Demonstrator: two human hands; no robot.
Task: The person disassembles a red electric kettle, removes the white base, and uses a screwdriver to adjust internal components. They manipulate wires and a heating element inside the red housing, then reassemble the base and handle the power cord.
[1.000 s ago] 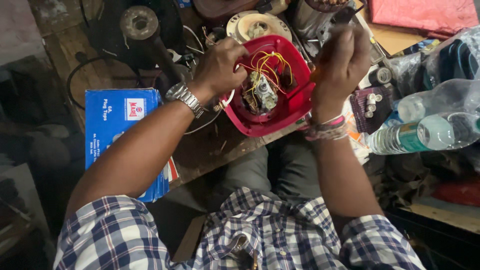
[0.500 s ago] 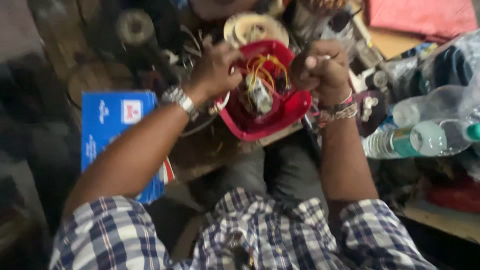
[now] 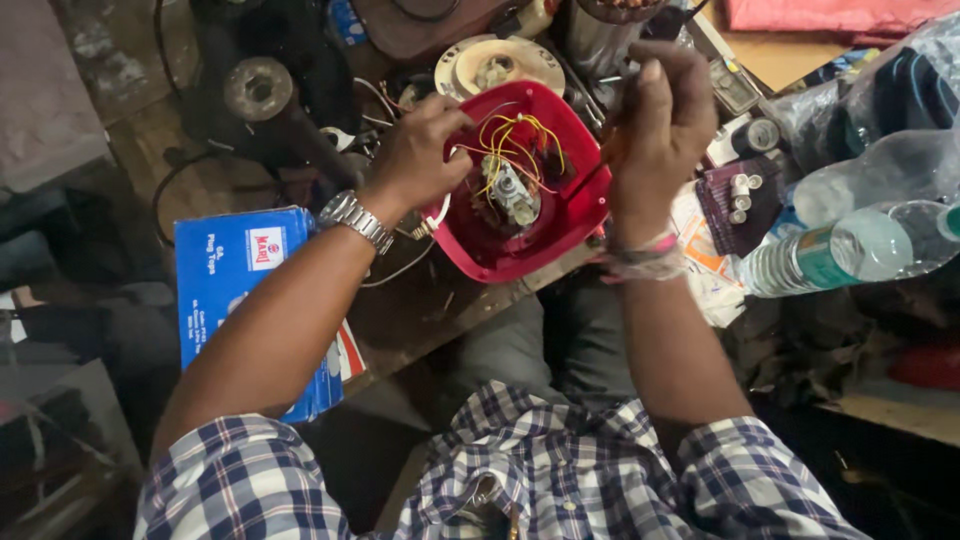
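A red plastic appliance housing (image 3: 560,215) lies open on the wooden bench, with yellow wires and a small metal motor part (image 3: 512,195) inside it. My left hand (image 3: 425,150), with a metal watch on the wrist, grips the housing's left rim. My right hand (image 3: 660,120) is raised at the housing's right edge, fingers closed around a thin tool whose tip I cannot make out. A white wire runs out from under the left hand.
A blue cardboard box (image 3: 235,285) lies at the bench's left end. Plastic water bottles (image 3: 850,250) lie at the right. A round cream part (image 3: 500,65), a dark metal cylinder (image 3: 260,90) and small batteries (image 3: 740,185) crowd the back.
The view has shifted slightly. My right hand has lifted and moved a little right along the housing's edge. The left hand stays on the rim.
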